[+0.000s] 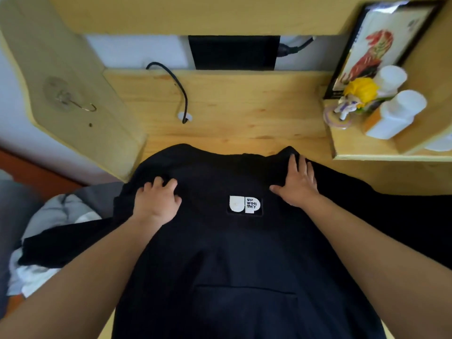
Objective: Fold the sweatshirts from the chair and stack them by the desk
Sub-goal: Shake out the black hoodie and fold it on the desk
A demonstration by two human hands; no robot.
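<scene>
Left hand [156, 201]: fingers curled, bunching the black sweatshirt [220, 253]; logo patch [245, 204] just right of it
Right hand [297, 182]: flat, fingers straight, pressing the cloth; wooden desk [244, 106] beyond its fingertips

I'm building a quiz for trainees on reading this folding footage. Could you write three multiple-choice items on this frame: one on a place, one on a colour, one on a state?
1. Where does the white logo patch lie?
A. Between the hands
B. On the shelf
C. Under the hook

2. What colour is the sweatshirt on the desk?
A. Grey
B. Black
C. Yellow

3. How does the right hand meet the sweatshirt?
A. Fingers straight, flat on it
B. Lifted clear
C. Balled in a fist

Answers:
1 A: the patch sits between the left hand and the right hand.
2 B: the fabric is black.
3 A: its fingers lie spread on the cloth.
</scene>
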